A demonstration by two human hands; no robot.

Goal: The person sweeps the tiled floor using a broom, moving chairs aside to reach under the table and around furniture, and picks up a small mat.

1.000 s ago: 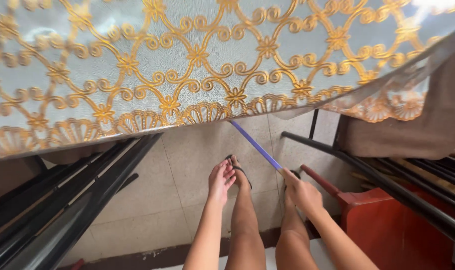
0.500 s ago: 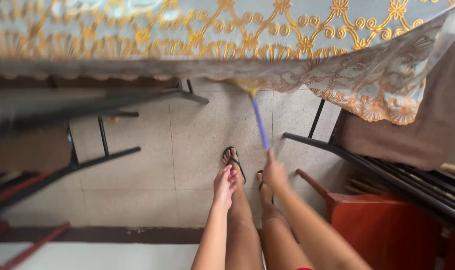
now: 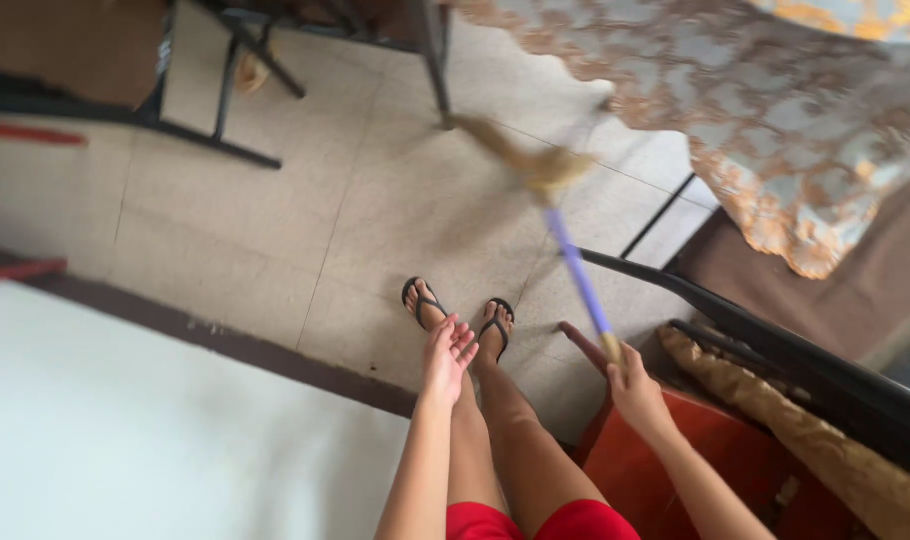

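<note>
Broom (image 3: 565,235), purple-handled, bristles seemingly straw, gripped by right hand (image 3: 633,388).

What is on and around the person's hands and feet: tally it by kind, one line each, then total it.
Purple-handled straw broom, in the grip of the right hand: 1
Black flip-flop sandals: 2
Bare hands, the left hand open: 2
Red wooden furniture piece: 1
Total: 6
</note>
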